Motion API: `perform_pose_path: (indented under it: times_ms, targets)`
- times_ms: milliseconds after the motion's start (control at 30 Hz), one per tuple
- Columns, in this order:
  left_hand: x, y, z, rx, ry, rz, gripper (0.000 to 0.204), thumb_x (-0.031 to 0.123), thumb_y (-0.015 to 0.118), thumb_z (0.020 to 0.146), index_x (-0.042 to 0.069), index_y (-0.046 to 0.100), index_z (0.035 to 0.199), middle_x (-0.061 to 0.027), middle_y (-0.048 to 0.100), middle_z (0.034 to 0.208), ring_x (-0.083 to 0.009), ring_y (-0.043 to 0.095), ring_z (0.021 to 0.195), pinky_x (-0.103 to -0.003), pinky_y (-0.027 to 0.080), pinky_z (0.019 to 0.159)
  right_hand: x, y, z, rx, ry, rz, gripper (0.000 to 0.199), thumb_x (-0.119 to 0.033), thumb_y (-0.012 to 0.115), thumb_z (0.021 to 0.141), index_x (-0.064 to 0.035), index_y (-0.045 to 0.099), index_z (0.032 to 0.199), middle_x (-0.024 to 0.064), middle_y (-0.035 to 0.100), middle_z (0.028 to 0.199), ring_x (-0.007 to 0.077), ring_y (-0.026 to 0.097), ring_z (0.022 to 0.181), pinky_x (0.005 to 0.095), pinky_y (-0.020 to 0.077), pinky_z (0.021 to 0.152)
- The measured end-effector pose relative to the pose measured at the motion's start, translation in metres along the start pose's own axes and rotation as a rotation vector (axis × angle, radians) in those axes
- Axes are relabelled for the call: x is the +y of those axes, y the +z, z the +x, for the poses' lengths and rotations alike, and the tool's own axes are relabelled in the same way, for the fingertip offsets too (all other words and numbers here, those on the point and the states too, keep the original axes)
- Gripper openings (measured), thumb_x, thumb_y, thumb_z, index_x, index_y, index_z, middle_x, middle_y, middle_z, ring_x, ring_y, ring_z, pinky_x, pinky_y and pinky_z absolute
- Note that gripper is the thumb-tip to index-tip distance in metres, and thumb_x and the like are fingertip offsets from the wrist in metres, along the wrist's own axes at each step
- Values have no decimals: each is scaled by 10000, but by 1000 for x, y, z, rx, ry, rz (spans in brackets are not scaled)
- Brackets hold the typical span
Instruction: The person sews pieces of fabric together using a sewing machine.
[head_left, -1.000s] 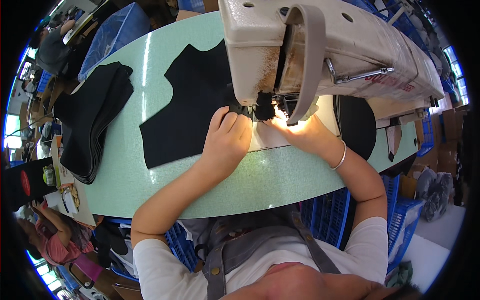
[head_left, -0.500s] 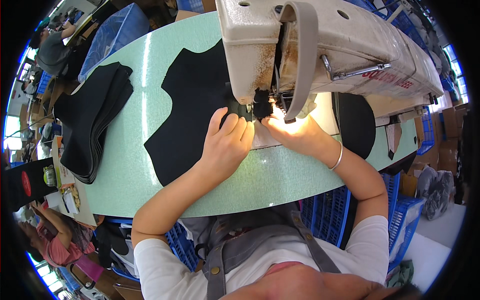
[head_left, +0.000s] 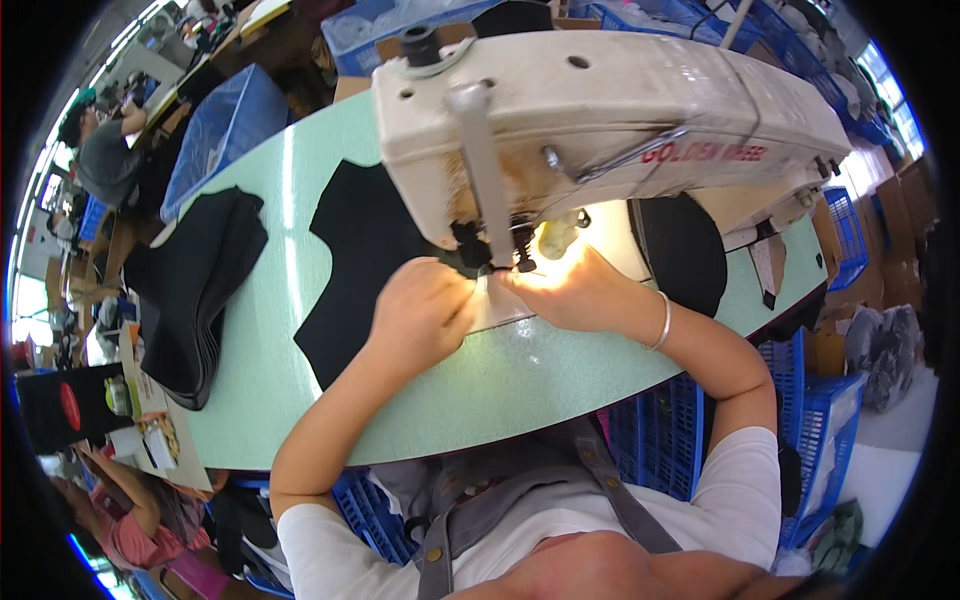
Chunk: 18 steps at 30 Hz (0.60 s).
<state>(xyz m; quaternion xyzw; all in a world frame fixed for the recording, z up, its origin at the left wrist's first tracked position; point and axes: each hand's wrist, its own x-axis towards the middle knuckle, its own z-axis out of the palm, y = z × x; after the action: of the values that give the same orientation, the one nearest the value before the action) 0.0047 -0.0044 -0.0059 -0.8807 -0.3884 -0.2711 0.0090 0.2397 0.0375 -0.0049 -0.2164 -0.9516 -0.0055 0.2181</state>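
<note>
Left hand (head_left: 420, 310): curled over your flat black fabric panel (head_left: 362, 245); grip unclear.
Right hand (head_left: 582, 290): curled near the cream metal sewing machine (head_left: 610, 110); hold hidden.
Risk: drifting inward could prick you.

The flat black piece (head_left: 360, 255) looks like matt, smooth cloth, as do the stacked black pieces (head_left: 195, 290). The pale green surface (head_left: 260, 400) is smooth and glossy, throwing back a white streak. The sewing machine (head_left: 600, 95) wears cream paint, shiny on top, rough and brown-stained near its front. Its thin lever (head_left: 630, 155) is polished metal; the crate (head_left: 655, 430) is blue plastic.
</note>
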Motion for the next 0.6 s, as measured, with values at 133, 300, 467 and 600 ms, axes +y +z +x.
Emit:
perform_pose_path:
  times_ms: [133, 300, 467, 600]
  targets:
    - [-36, -44, 20, 278, -290, 39, 128, 36, 650, 773, 14, 655, 898, -152, 643, 941, -299, 609, 897, -378, 476, 782, 14, -19, -19, -102, 152, -83, 134, -156, 647, 715, -57, 670, 804, 95, 648, 911, 267, 609, 640, 353, 504, 602]
    - [-120, -18, 97, 497, -249, -412, 202, 139, 636, 850, -36, 653, 951, -118, 689, 831, -285, 643, 808, -369, 491, 786, 53, 1, -13, 56, 489, 37, 215, -143, 665, 715, -39, 696, 901, 121, 680, 844, 315, 659, 802, 411, 531, 683]
    - [-108, 23, 134, 523, -334, -518, 204, 142, 633, 855, -36, 656, 951, -114, 690, 838, -272, 644, 813, -361, 491, 784, 67, 28, -28, 212, 492, 0, 194, -159, 676, 727, -42, 694, 881, 130, 677, 808, 323, 665, 761, 417, 543, 705]
    - [-96, 44, 107, 519, -423, -629, 206, 145, 630, 858, -36, 657, 952, -110, 692, 844, -261, 645, 817, -354, 491, 783, 51, 11, -23, 159, 506, -68, 236, -161, 705, 710, -27, 686, 903, 154, 678, 819, 333, 674, 729, 430, 553, 670]
